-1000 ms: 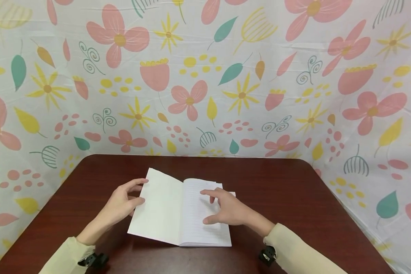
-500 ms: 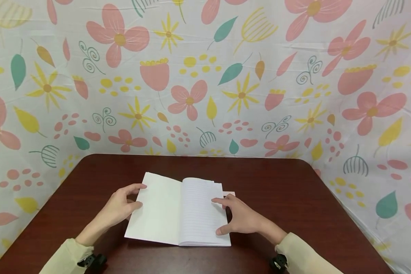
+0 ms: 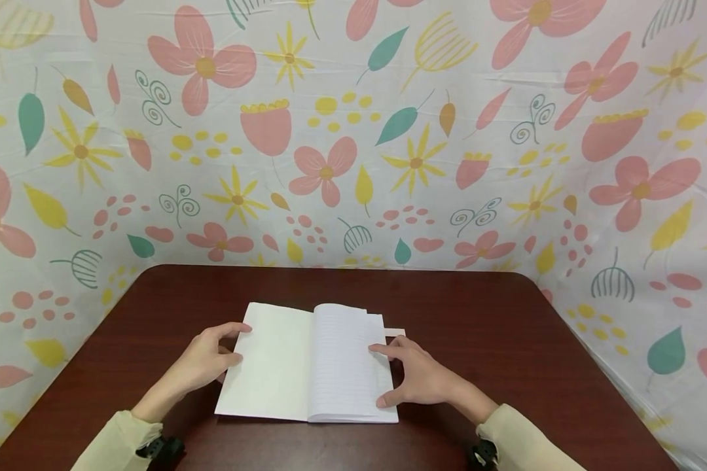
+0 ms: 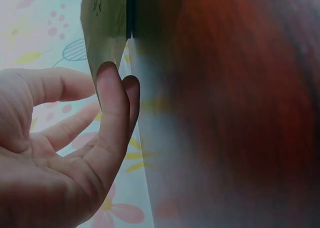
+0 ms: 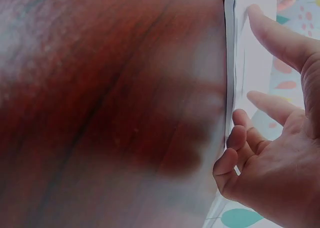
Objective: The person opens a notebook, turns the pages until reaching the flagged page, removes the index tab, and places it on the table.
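An open notebook (image 3: 347, 366) lies on the dark table, a blank cream left side facing a lined right page. At its left edge my left hand (image 3: 203, 360) pinches the cover, thumb and index finger on the upper face. The left wrist view shows that cover (image 4: 106, 28) between the fingers of the hand (image 4: 65, 153). My right hand (image 3: 421, 373) grips the right edge. Its thumb and index finger rest on the page, while the other fingers (image 5: 236, 137) curl at the edge of the page block (image 5: 230, 53). A small white tab (image 3: 395, 332) sticks out beyond the right edge.
The reddish-brown wooden table (image 3: 507, 314) has rounded far corners. Behind it and at both sides hangs a white curtain (image 3: 353, 78) with flowers and leaves. Each wrist wears a black strap device (image 3: 162, 450) by a cream sleeve (image 3: 114, 441).
The left cover has come down flatter, with my left hand lowering along with it. My right hand has slid right from the middle of the lined page to its right edge.
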Available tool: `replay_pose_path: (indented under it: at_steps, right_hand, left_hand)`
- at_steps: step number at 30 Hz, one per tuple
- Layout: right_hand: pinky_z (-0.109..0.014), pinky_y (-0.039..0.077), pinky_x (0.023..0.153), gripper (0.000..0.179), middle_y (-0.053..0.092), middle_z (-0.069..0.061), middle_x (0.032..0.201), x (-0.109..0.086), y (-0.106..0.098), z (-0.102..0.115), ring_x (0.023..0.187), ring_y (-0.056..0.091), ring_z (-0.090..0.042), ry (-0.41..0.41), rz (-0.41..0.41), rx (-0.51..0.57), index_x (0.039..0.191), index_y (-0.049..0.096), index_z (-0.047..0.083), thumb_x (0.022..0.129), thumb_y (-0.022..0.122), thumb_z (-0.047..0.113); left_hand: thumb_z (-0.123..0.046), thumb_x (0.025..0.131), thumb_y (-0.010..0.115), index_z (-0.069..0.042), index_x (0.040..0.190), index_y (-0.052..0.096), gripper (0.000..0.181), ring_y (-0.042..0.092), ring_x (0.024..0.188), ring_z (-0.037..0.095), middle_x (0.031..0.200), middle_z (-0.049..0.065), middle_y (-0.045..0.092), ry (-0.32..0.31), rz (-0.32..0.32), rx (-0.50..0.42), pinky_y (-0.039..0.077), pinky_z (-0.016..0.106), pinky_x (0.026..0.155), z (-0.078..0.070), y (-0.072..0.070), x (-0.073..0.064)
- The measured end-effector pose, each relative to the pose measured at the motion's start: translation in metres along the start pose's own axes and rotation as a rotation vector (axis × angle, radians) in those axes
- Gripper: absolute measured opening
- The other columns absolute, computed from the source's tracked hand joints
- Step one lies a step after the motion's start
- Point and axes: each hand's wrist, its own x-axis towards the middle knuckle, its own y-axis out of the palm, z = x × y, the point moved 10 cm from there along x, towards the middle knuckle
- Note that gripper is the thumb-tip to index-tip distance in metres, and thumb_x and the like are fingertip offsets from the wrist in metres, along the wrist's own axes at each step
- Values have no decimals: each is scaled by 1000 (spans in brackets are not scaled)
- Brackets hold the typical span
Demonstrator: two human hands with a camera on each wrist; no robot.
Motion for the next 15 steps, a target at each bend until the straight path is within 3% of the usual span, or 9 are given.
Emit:
replay_pose_path:
  at_steps: [15]
  right_hand:
    - [-55,42,93,90,53,-9,129,0,0,0,120,47,-28,18,9,-20,151,60,18,72,97,39]
  left_hand:
    - [10,87,69,-1,136,64,50,69,69,22,136,30,54,-25,4,24,57,41,53,1,5,0]
